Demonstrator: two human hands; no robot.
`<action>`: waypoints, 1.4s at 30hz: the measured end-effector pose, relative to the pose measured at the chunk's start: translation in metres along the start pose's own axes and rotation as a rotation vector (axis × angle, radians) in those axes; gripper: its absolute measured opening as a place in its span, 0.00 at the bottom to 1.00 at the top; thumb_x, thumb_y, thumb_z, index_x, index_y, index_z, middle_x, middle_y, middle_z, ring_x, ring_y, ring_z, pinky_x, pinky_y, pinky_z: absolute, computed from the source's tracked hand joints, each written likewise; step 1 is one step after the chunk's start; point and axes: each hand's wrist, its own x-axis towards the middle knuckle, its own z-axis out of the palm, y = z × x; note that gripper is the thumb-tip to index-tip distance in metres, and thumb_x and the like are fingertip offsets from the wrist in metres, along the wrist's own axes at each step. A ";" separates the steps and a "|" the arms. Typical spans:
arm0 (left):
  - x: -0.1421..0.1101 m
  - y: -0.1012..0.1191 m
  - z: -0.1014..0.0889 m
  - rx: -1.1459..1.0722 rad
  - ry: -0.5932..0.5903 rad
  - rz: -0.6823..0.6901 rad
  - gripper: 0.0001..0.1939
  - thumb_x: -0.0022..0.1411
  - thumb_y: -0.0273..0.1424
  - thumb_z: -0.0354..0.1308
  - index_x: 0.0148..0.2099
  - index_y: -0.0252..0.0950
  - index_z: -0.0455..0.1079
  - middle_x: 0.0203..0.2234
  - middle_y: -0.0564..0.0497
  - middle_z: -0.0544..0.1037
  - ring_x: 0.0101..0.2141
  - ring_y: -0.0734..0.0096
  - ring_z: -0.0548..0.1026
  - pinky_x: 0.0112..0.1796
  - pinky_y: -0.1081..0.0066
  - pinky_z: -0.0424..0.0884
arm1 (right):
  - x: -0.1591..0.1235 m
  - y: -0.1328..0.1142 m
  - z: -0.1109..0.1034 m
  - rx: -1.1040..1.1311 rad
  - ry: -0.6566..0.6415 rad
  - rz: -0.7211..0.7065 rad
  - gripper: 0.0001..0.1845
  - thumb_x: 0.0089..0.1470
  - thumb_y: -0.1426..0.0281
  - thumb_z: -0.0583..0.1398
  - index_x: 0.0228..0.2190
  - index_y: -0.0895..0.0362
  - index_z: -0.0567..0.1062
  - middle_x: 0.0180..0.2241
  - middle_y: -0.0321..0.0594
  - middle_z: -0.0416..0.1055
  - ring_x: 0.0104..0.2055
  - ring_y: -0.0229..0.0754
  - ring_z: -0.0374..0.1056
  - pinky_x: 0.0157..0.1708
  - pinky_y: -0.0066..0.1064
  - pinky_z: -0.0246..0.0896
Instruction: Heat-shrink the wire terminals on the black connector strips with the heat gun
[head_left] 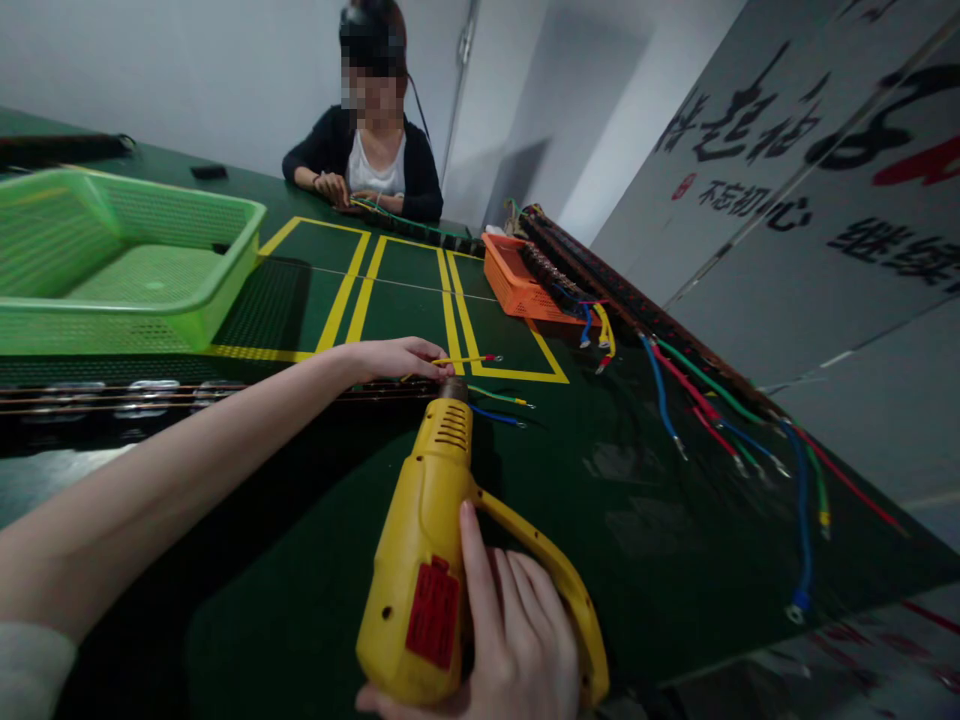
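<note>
My right hand (504, 640) is wrapped round the grip of a yellow heat gun (431, 530) with a red label. Its nozzle points away from me toward a long dark terminal strip (187, 395) lying across the green table. My left hand (397, 357) reaches over that strip and pinches a yellow wire (469, 360) with a red-tipped terminal, held just beyond the nozzle. A green wire (501, 397) and a blue wire (496, 415) stick out of the strip's end beside it.
A green plastic basket (225, 290) stands at the left. An orange tray (517, 285) with terminal strips sits further back. Several coloured wires (705, 400) trail along the right edge. Across the table a person (367, 150) handles wires. Yellow tape lines (450, 320) mark the table.
</note>
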 end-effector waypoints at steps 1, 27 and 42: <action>0.000 0.001 0.000 -0.014 -0.001 -0.003 0.19 0.51 0.43 0.60 0.40 0.34 0.71 0.36 0.51 0.75 0.41 0.67 0.69 0.45 0.70 0.62 | 0.001 0.003 -0.002 -0.012 0.004 -0.017 0.65 0.40 0.31 0.47 0.61 0.70 0.49 0.37 0.49 0.73 0.35 0.47 0.70 0.41 0.39 0.61; -0.006 0.014 0.001 -0.051 -0.048 -0.016 0.16 0.52 0.42 0.59 0.37 0.34 0.73 0.41 0.48 0.77 0.45 0.64 0.70 0.46 0.73 0.60 | -0.007 0.066 -0.010 -0.272 -0.005 0.161 0.58 0.43 0.35 0.52 0.61 0.66 0.54 0.41 0.50 0.73 0.36 0.51 0.70 0.37 0.38 0.61; -0.005 0.014 0.003 -0.131 -0.027 -0.058 0.18 0.51 0.43 0.56 0.38 0.34 0.73 0.37 0.48 0.77 0.43 0.64 0.71 0.46 0.70 0.62 | -0.004 0.056 -0.012 -0.283 -0.005 0.132 0.59 0.42 0.35 0.53 0.60 0.68 0.55 0.40 0.51 0.73 0.36 0.51 0.70 0.35 0.39 0.63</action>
